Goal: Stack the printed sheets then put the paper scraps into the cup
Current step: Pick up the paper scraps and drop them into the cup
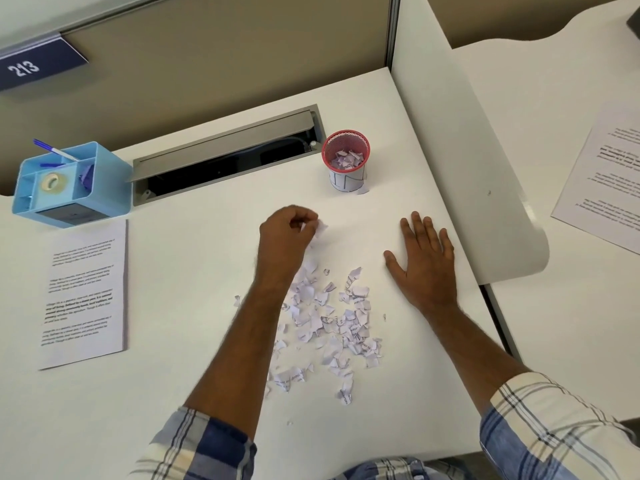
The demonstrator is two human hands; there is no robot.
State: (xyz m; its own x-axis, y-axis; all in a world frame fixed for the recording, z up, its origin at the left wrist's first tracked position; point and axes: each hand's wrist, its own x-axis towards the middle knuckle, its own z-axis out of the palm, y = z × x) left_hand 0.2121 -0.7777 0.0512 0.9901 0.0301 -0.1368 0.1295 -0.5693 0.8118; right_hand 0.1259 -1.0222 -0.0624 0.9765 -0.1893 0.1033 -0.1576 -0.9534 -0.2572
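A pile of torn paper scraps (332, 323) lies on the white desk between my forearms. My left hand (287, 230) is raised beyond the pile, fingers curled, pinching a few scraps that stick out at its right side. My right hand (424, 258) lies flat on the desk, fingers straight, right of the pile. A red mesh cup (345, 157) stands farther back, partly filled with scraps; one scrap lies at its base. A stack of printed sheets (85, 296) rests at the left.
A blue desk organiser (69, 183) with pens and tape sits at back left. An open cable tray (228, 157) runs along the back. A white divider panel (485, 168) bounds the right; another printed sheet (602, 181) lies on the neighbouring desk.
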